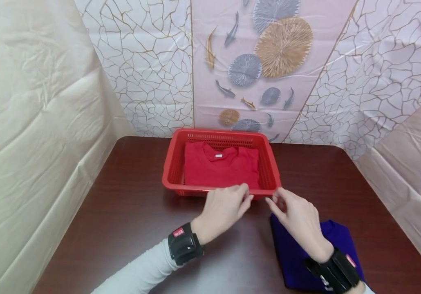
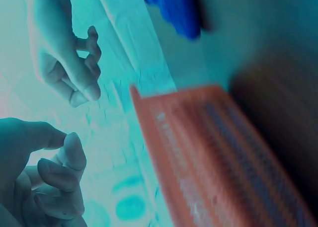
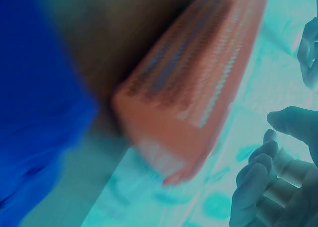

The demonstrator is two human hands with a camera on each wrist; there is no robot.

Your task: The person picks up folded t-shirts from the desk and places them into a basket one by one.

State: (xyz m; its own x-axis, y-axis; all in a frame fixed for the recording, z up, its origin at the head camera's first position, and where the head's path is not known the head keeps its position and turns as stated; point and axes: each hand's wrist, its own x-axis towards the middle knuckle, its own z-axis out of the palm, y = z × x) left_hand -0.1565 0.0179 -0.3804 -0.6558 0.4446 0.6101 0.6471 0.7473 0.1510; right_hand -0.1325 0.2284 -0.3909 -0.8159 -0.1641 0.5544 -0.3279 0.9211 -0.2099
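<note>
A red plastic basket (image 1: 173, 161) stands at the back of the table, with a folded red T-shirt (image 1: 220, 171) lying in it, its collar and white label facing up. My left hand (image 1: 225, 208) hovers close by the basket's front rim, fingers loosely bent, holding nothing. Near the front right corner is my right hand (image 1: 298, 216), also with bent fingers and nothing in them. Below it a folded dark blue garment (image 1: 295, 261) lies on the table, partly hidden by the hand and wrist. In the left wrist view the thumb and index finger (image 2: 74, 150) come close together.
The dark brown table (image 1: 129, 204) extends around the basket to both sides. Behind it hangs a patterned cloth (image 1: 151, 81), and pale cloth walls (image 1: 48, 143) stand at left and right. A black strap device (image 1: 184, 243) is on each wrist.
</note>
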